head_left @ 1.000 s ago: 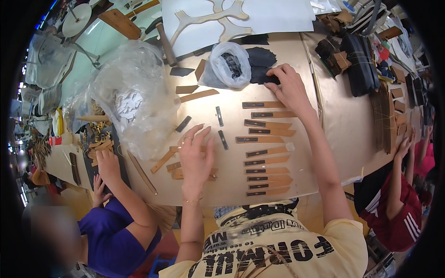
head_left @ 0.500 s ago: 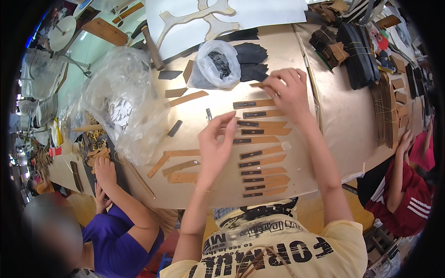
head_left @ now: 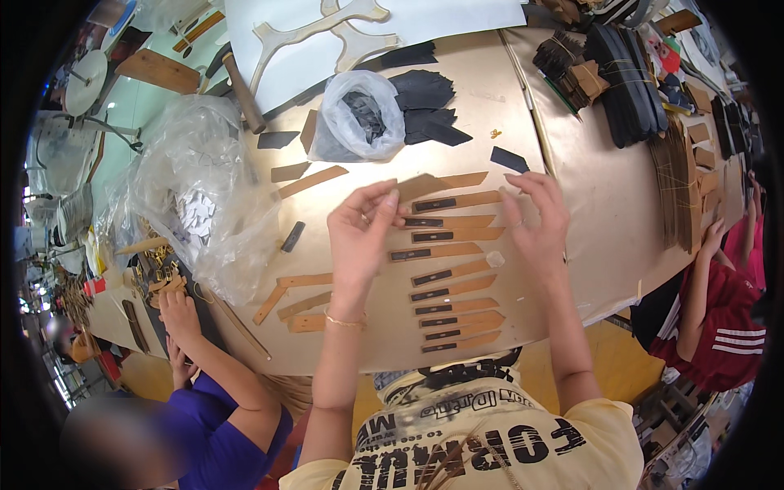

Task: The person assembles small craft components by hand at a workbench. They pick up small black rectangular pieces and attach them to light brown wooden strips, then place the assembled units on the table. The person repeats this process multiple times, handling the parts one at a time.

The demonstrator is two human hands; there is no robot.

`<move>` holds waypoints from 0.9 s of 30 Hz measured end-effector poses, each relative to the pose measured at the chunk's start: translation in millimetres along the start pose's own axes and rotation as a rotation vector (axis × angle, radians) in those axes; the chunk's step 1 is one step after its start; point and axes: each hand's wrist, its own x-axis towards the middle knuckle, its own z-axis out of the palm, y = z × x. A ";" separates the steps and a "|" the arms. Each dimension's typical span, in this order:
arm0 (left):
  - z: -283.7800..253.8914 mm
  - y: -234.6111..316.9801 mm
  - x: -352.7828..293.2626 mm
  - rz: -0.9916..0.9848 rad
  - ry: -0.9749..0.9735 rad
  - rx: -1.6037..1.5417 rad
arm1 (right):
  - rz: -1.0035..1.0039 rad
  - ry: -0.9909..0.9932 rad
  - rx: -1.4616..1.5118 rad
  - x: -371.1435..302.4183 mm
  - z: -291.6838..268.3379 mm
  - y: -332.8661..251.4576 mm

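Tan leather strips lie in a column in front of me, most with a small black piece [head_left: 433, 237] at the left end. On the topmost strip [head_left: 461, 179], a darker brown leather piece [head_left: 416, 188] covers the left part. My left hand [head_left: 359, 233] pinches that piece's left end between thumb and fingertips. Over the right ends of the upper strips hovers my right hand [head_left: 539, 219], fingers apart and holding nothing. Beyond its fingertips lies a black leather piece [head_left: 510, 158], with a small gold-coloured bit [head_left: 496, 133] farther off.
A plastic bag of black pieces [head_left: 359, 122] stands behind the strips. Left are a large clear bag [head_left: 204, 155], a hammer [head_left: 243, 94] and loose tan strips [head_left: 306, 282]. Bundled dark strips [head_left: 625, 86] lie right. Co-workers' hands [head_left: 178, 314] are at both sides.
My right hand has come nearer, lowering the brown piece onto the topmost strip and letting go. My left fingers have moved to that piece's left end. The view has shifted slightly.
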 end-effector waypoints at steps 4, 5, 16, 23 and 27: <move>7.7 6.2 28.2 -0.023 -0.054 0.021 | 0.001 -0.146 -0.107 15.7 -0.3 7.7; 12.8 5.7 36.1 -0.035 -0.079 0.036 | -0.041 -0.183 -0.169 18.6 1.9 7.1; 37.2 -13.1 62.4 -0.064 -0.083 0.247 | -0.039 -0.311 -0.185 21.6 31.3 -5.7; 47.3 -2.9 56.8 0.265 -0.144 0.244 | 0.050 -0.050 -0.116 23.6 13.4 4.5; 63.5 -1.7 41.0 0.456 -0.347 0.376 | 0.300 0.056 -0.026 29.7 -20.7 26.3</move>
